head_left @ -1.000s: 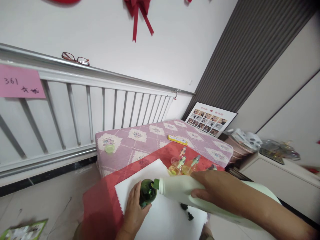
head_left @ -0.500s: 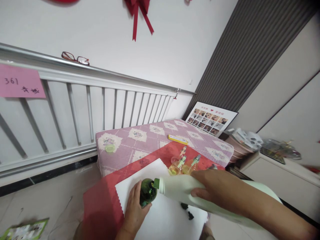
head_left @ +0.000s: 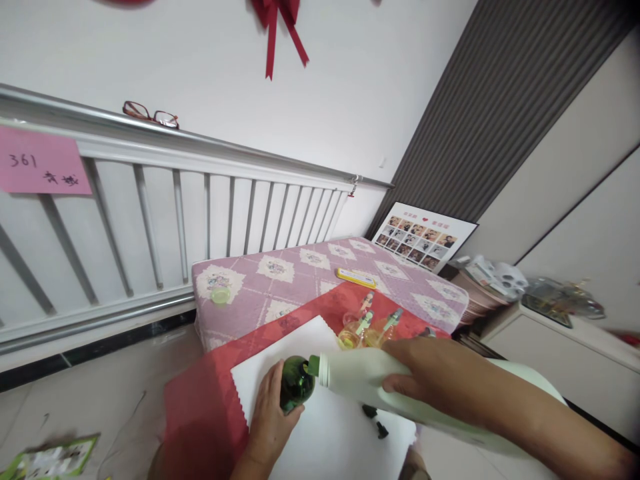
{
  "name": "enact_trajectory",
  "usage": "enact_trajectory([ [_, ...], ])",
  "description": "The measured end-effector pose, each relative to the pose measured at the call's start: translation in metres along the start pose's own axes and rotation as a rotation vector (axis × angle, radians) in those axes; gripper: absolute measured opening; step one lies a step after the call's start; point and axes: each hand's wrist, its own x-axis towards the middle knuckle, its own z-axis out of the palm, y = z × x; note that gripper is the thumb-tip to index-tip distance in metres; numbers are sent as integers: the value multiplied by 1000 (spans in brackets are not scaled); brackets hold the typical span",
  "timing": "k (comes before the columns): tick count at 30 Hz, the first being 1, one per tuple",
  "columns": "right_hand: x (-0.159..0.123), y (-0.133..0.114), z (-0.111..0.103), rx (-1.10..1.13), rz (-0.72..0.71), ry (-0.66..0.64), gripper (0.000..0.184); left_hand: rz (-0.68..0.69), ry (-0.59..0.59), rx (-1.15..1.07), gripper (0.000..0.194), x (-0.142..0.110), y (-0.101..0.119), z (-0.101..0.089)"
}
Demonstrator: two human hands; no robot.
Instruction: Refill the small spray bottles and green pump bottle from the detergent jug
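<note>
My left hand (head_left: pixel 273 417) is wrapped round a round dark green bottle (head_left: pixel 296 385), held over a white sheet (head_left: pixel 330 433) with a scalloped edge. In my right hand (head_left: pixel 420 370) is a large pale green bottle (head_left: pixel 357 373), tipped on its side with its neck to the left. The mouths of the two bottles meet at the green neck piece. Whether liquid is flowing cannot be made out. A black pump head (head_left: pixel 376 421) lies on the sheet below the large bottle.
Several small clear bottles with yellow liquid (head_left: pixel 373 331) stand on the red cloth (head_left: pixel 200 393) behind my right hand. On the patterned tablecloth (head_left: pixel 250 293) are a yellow case (head_left: pixel 356 277) and a pale green cap (head_left: pixel 220 295). A white radiator (head_left: pixel 225 213) runs behind the table.
</note>
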Motion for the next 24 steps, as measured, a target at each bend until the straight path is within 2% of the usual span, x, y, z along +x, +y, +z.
enact_trajectory([
  [24, 1, -1, -2, 0, -26, -12, 24, -9, -14, -5, 86, 0, 1, -1],
])
